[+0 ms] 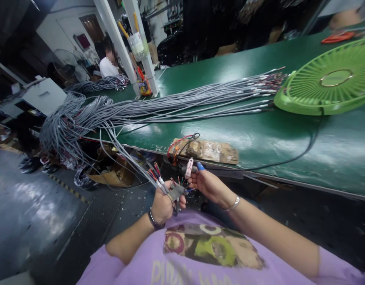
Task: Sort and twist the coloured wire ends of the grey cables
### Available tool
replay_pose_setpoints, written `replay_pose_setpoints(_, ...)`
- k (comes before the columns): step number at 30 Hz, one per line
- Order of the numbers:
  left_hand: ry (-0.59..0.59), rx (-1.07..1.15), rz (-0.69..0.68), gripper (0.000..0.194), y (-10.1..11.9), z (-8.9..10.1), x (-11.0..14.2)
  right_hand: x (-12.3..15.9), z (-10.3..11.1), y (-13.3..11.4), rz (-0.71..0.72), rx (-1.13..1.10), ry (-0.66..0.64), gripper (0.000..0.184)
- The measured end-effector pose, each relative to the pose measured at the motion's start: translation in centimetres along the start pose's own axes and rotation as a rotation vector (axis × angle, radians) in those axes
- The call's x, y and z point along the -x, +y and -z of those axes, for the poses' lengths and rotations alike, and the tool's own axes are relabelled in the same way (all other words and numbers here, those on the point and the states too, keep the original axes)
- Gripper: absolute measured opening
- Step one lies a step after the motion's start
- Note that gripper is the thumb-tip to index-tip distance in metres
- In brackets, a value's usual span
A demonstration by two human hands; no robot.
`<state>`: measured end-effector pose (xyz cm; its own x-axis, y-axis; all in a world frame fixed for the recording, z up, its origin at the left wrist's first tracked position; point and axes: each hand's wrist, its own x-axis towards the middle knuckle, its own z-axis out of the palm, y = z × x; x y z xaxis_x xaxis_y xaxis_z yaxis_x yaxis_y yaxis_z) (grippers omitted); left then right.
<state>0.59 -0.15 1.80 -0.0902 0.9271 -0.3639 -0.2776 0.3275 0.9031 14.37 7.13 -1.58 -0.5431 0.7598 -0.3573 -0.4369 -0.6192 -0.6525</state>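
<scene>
Several grey cables (134, 160) run down from the bench into my left hand (164, 204), which is closed around them near their ends. Red, orange and blue wire ends (155, 171) fan out above that hand beside white sleeves. A broad grey piece (178, 192) lies across its fingers; I cannot make out what it is. Thin coloured wires stick out around it. My right hand (209, 184) is just to the right, its fingers loosely curled near the wire tips and its blue-capped digit held apart. A small pinkish-white piece (188, 168) is beside its fingertips, at the bench edge.
A large bundle of grey cables (170, 103) lies along the green bench (244, 134). A worn wooden block (213, 151) with wires sits at the front edge. A green fan (327, 79) stands right, its black cord trailing. A cardboard box (113, 176) is below left. Another person (107, 65) is behind.
</scene>
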Motion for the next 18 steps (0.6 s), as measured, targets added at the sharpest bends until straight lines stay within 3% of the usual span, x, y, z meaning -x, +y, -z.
replay_pose_setpoints(4, -0.062, 0.009, 0.03, 0.049, 0.4, -0.4, -0.9, -0.5, -0.7, -0.7, 0.089, 0.126, -0.019, 0.049)
replay_pose_setpoints(10, -0.092, -0.012, 0.046, 0.047, 0.5, -0.7, -1.7, -0.5, -1.3, -0.2, 0.424, 0.318, 0.249, 0.056)
replay_pose_setpoints(15, -0.112, -0.015, 0.062, 0.049, 0.6, -0.7, -1.9, -0.9, -1.6, -0.1, 0.201, 0.09, 0.068, 0.054)
replay_pose_setpoints(18, -0.117, -0.022, 0.065, 0.049, 0.4, -0.5, -2.0, -1.2, -1.6, -0.1, 0.117, -0.078, 0.034, 0.045)
